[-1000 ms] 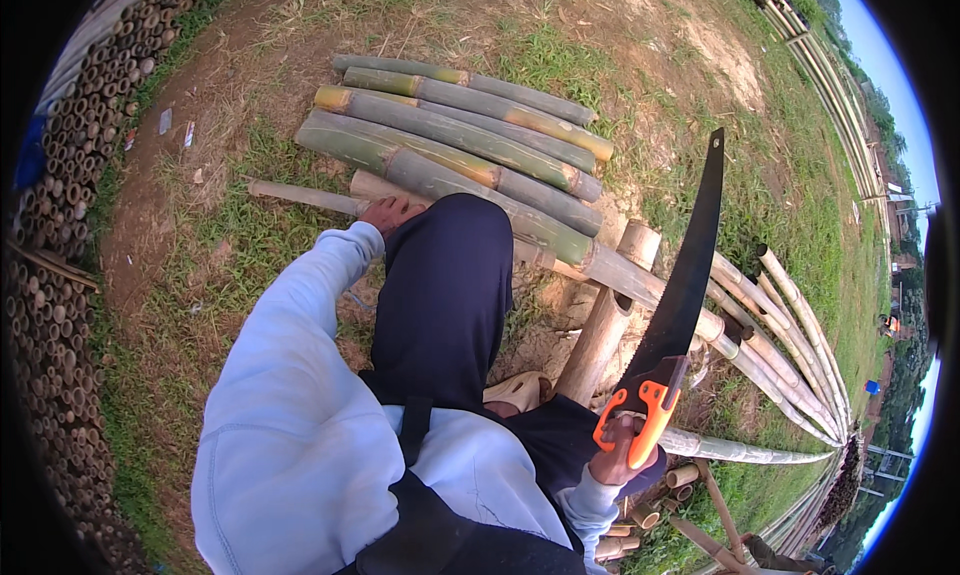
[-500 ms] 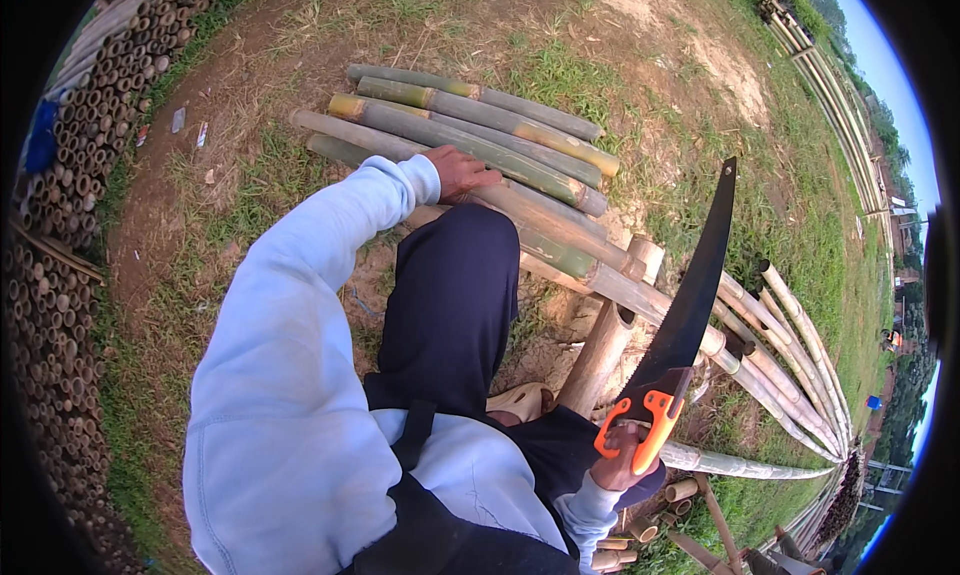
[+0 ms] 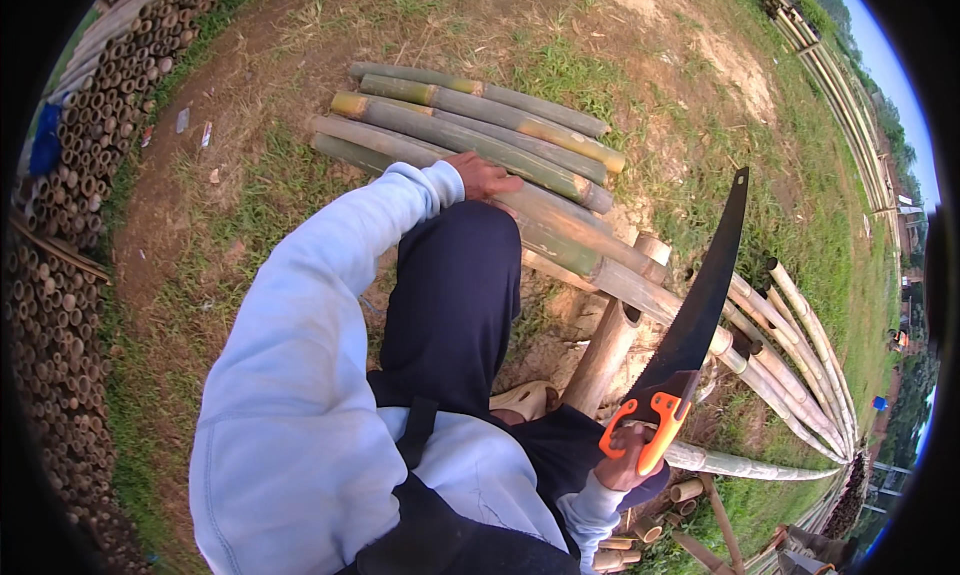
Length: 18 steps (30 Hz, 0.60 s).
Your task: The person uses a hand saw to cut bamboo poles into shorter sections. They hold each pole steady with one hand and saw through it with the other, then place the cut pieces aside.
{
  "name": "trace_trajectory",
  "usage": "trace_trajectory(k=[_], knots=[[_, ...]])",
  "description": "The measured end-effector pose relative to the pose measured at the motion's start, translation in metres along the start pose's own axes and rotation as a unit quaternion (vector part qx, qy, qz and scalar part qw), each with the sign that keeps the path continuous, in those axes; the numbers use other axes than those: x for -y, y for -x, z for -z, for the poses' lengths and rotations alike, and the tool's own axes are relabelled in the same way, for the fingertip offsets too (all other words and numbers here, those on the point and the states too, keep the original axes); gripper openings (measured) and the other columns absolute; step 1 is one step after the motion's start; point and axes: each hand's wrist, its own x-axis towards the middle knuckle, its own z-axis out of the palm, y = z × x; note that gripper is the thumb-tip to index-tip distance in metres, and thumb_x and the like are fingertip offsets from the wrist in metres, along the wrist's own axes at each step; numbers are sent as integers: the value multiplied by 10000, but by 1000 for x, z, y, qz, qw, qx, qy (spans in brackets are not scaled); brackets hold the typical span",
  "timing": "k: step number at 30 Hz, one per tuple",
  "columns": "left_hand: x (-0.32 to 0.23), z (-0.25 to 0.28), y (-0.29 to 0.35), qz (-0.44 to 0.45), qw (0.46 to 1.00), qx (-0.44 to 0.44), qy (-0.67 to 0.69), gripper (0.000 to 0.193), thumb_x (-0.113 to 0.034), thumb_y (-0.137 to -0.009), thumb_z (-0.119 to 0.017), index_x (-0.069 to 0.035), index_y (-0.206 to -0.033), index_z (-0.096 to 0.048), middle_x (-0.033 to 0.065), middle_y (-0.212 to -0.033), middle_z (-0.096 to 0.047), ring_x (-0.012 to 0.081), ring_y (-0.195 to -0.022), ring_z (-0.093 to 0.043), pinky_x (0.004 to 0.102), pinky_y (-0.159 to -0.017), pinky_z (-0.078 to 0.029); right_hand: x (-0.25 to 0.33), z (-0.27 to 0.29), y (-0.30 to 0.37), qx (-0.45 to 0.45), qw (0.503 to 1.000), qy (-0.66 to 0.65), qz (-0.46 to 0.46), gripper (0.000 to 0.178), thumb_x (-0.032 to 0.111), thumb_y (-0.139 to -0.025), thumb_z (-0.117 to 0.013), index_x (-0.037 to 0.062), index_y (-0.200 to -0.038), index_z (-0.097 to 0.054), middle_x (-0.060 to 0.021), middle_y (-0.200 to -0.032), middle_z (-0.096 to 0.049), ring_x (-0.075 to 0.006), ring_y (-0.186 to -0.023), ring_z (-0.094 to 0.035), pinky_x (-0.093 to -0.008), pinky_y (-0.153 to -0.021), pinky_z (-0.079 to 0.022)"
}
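Note:
My right hand [image 3: 625,458] is wrapped round the orange handle of a handsaw [image 3: 700,310]. Its long dark curved blade points up and away, teeth toward the left. My left hand [image 3: 486,176] lies over a greyish bamboo pole [image 3: 560,212] just beyond my raised knee, fingers curled down on it; the thumb's side is partly hidden. Beyond that hand, several cut green bamboo lengths [image 3: 500,125] lie side by side. Another bamboo pole [image 3: 640,290] runs to the right behind the blade, across a bamboo support [image 3: 603,355].
A big stack of bamboo [image 3: 75,140], cut ends outward, fills the left side. Long bamboo poles [image 3: 800,345] fan out at the right. Short bamboo offcuts [image 3: 648,528] lie below my right hand. A bamboo fence [image 3: 840,105] stands at the far right.
My left hand has shifted a little to the right, and the greyish pole under it has slid the same way. The saw stays in my right hand, nearly still.

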Motion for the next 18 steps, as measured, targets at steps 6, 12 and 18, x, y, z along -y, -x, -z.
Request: trace_trajectory(k=[6, 12, 18], knots=[[0, -7, 2, 2, 997, -62, -41, 659, -709, -934, -540, -184, -1332, -548, 134, -1007, -657, 365, -959, -692, 516, -789, -565, -4, -1, -1, 2, 1000, -22, -3, 177, 63, -926, -608, 0, -763, -582, -53, -629, -559, -165, -617, -547, -339, -677, -487], [-4, -6, -3, 2, 1000, -9, 20, 654, -709, -925, -560, -173, -1299, -551, 147, -945, -656, 393, -935, -689, 530, -800, -559, -2, -1, -3, 12, 999, -28, -8, 174, 65, -928, -602, -7, -769, -590, -65, -653, -578, -155, -608, -539, -312, -637, -477], [0, -3, -32, -18, 974, 220, 53, 651, -681, -901, -616, -132, -1250, -583, 188, -1072, -698, 447, -1011, -673, 556, -846, -528, -1, -3, -5, -7, 1000, -16, -16, 79, 22, -918, -605, -39, -877, -634, -87, -688, -610, -129, -569, -540, -289, -578, -468]])
